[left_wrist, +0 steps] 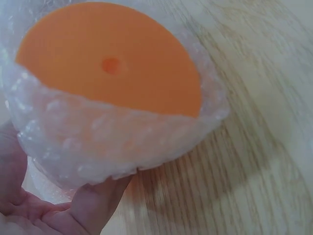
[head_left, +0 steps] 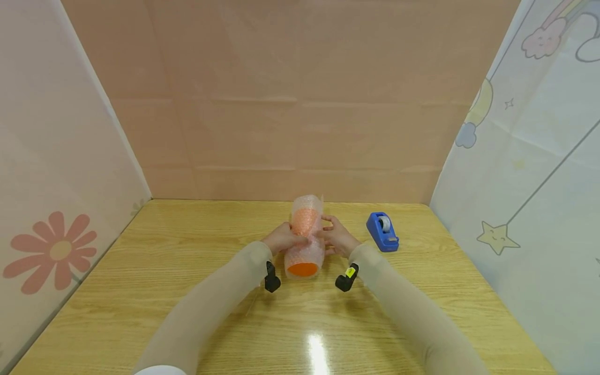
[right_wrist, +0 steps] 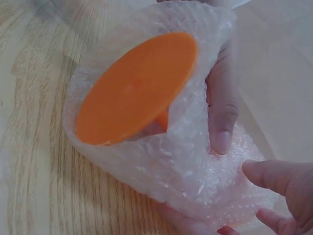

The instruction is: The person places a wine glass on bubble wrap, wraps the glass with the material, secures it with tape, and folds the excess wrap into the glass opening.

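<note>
An orange object [head_left: 305, 221] with a round flat end [left_wrist: 117, 58] lies inside clear bubble wrap [head_left: 304, 254] on the wooden table. My left hand [head_left: 283, 238] grips the roll from its left, thumb across the top; in the left wrist view its fingers [left_wrist: 95, 205] curl under the wrap. On the opposite side, my right hand [head_left: 339, 239] has its fingers spread and rests against the wrap. The right wrist view shows the orange disc [right_wrist: 139, 90] tilted within the wrap's end, my left thumb [right_wrist: 224, 117] on top and the right hand [right_wrist: 288, 191] touching the side.
A blue tape dispenser [head_left: 383, 232] with a roll of clear tape stands on the table, right of my right hand. A plain pinkish backdrop [head_left: 290, 104] rises behind the table, with patterned panels at left [head_left: 61, 156] and right [head_left: 539, 172].
</note>
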The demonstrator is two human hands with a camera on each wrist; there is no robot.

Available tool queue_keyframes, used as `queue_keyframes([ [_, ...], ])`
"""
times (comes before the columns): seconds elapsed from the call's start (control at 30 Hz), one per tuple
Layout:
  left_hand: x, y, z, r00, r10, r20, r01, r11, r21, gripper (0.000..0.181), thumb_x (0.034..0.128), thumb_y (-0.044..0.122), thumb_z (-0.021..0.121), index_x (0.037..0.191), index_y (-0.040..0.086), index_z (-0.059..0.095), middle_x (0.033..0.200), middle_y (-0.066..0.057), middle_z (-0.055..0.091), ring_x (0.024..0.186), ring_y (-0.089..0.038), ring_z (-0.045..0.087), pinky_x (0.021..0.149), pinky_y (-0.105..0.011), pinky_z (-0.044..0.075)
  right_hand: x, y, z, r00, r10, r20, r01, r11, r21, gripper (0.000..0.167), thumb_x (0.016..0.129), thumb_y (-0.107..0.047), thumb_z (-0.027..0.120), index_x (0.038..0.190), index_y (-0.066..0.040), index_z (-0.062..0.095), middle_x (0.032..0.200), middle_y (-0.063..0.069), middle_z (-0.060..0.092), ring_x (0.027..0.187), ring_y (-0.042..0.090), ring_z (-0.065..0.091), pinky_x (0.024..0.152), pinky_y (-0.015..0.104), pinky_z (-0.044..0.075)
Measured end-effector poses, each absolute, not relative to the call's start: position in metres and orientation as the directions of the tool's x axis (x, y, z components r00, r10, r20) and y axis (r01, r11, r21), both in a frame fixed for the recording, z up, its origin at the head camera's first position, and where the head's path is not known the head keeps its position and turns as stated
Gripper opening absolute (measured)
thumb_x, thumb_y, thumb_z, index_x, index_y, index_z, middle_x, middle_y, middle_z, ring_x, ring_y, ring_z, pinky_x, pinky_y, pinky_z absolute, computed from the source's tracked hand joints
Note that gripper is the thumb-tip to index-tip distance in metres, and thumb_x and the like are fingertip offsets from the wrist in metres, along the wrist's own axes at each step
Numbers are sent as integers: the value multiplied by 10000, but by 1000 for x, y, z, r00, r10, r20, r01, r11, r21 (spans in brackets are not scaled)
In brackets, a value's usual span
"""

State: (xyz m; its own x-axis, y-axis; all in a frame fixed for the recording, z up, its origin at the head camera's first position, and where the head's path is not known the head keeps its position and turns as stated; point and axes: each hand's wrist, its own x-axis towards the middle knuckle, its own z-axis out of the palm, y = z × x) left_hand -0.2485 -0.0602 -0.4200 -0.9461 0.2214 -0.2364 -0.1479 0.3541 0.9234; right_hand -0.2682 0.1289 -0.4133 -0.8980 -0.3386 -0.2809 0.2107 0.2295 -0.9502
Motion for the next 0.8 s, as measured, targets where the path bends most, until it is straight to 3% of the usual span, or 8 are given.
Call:
queue_keyframes([
  [0.33,-249,-60,-420,-946,219,-237,-151,349,925,592,840,206,735,1316,-1,452,1184,-137,614,992,-247,641,889,-408,529,-264,129,-411,-895,-350,-278,199,244,-949,684,980,-58,528,1530,-168,136,1421,259,331,1007,286,593,899,430,534],
  [0.57,-248,-59,-421,-948,222,-226,-136,360,923,581,836,219,737,1300,-3,465,1177,-129,616,982,-236,639,894,-398,523,-266,138,-408,-857,-377,-352,239,314,-919,636,995,-149,478,1499,-84,94,1400,260,348,1128,340,553,952,431,505],
  [0.63,-248,-59,-420,-948,226,-223,-133,356,925,577,836,220,739,1296,1,469,1177,-129,618,979,-237,641,898,-401,521,-267,142,-407,-837,-399,-375,261,312,-914,534,992,-126,458,1412,-27,143,1351,237,320,1075,327,555,939,425,513],
  [0.8,-247,-59,-421,-950,216,-227,-140,354,925,597,835,228,744,1305,1,455,1194,-130,604,998,-242,633,914,-413,513,-271,148,-408,-792,-475,-385,267,297,-917,113,973,-11,461,1070,32,423,1084,135,495,858,215,602,834,354,561],
])
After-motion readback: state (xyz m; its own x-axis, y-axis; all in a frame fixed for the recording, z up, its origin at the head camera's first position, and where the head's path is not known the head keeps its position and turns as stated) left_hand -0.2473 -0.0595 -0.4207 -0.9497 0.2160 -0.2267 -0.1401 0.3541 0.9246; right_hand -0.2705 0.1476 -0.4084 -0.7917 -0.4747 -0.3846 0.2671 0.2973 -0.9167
